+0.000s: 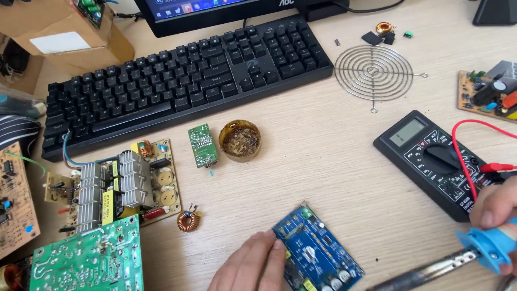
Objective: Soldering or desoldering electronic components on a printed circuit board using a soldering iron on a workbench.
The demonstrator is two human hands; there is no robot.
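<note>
**Blue board steadied, soldering iron held at the near right**

The blue circuit board (318,249) lies flat on the worktop (323,145) at the near centre, a rectangle turned on the diagonal: its long axis runs from a far-left corner toward the near right, where it passes out of view. Its face is bright blue with white printed outlines, small dark chips, a green block at the far corner and round silver-topped parts at the near end.

The left hand (252,265) rests against the board's left edge, fingertips touching it, fingers together. The right hand (493,213) is closed around the blue handle of a soldering iron (458,260), whose metal shaft points left and near, toward the board but apart from it.

Just far of the right hand sits a black multimeter (431,161) with a red lead. Left of the board lie a copper coil (188,221), a board with grey heat sinks (121,186) and a green board (89,261). Farther off stand a round tin (239,141), a small green board (202,144), a wire fan grille (373,73) and a black keyboard (177,75).
</note>
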